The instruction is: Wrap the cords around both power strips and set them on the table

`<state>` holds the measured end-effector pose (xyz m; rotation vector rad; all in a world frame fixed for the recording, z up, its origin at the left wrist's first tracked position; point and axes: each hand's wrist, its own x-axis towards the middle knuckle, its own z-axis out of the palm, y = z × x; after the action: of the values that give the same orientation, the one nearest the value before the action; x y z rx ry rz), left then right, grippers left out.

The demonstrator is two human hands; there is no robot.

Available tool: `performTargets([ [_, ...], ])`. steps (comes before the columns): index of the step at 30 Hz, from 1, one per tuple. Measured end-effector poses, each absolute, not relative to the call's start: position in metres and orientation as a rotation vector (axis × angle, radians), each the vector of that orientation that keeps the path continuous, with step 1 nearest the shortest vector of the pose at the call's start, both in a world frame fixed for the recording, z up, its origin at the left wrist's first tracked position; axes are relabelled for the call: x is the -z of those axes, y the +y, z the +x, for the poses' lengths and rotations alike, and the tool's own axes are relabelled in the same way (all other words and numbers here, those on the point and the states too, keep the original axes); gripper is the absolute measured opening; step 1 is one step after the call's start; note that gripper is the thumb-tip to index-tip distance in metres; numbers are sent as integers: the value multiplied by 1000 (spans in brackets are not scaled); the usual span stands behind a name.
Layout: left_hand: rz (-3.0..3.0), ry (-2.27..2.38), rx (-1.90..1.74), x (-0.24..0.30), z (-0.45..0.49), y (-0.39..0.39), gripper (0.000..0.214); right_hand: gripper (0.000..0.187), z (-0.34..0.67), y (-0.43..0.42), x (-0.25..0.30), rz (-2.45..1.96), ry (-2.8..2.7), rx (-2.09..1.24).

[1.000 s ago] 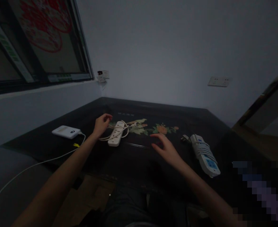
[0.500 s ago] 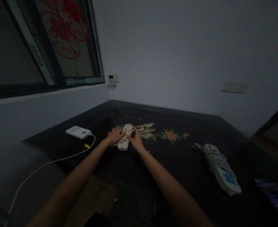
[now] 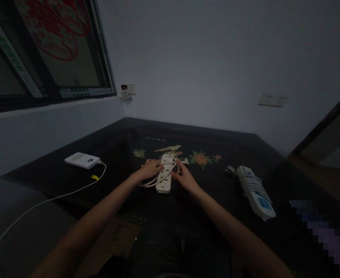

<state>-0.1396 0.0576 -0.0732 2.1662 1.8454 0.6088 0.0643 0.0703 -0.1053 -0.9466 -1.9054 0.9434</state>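
Observation:
A white power strip [image 3: 164, 177] with its cord looped loosely around it lies on the dark table [image 3: 210, 193] in front of me. My left hand [image 3: 150, 169] grips its left side, fingers curled over the strip and the cord. My right hand [image 3: 185, 178] holds the right side, fingers bent against the strip's edge. The strip rests flat on the table between both hands.
A second white power strip [image 3: 255, 192] with its cord wound round it lies at the right. A white power bank [image 3: 82, 160] with a plugged-in white cable [image 3: 42, 200] sits at the left. Wall sockets [image 3: 272, 100] are on the far wall. A window is at upper left.
My right hand came across from the table's middle to the strip's right side. Both hands then drew the strip nearer and rightward, off the flower pattern.

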Motion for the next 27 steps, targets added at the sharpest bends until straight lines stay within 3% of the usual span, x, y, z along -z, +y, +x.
performTargets([
  [6, 2297, 1634, -611, 77, -70, 35, 35, 60, 149, 34, 94, -1017, -1627, -1224],
  [14, 2407, 1485, -556, 70, -34, 13, 42, 54, 202, 9, 83, -1067, -1639, -1236],
  [17, 2391, 1482, -624, 60, -38, 19, 41, 45, 216, 13, 72, -1203, -1791, -1042],
  [21, 2366, 1518, -806, 40, -32, 36, 37, 31, 231, 31, 49, -1508, -1989, -371],
  [23, 2325, 1445, -974, 33, -21, 45, 29, 37, 231, 41, 45, -1547, -2009, -187],
  [27, 2299, 1278, -1056, 33, 3, 48, 21, 53, 223, 50, 61, -1576, -2061, -163],
])
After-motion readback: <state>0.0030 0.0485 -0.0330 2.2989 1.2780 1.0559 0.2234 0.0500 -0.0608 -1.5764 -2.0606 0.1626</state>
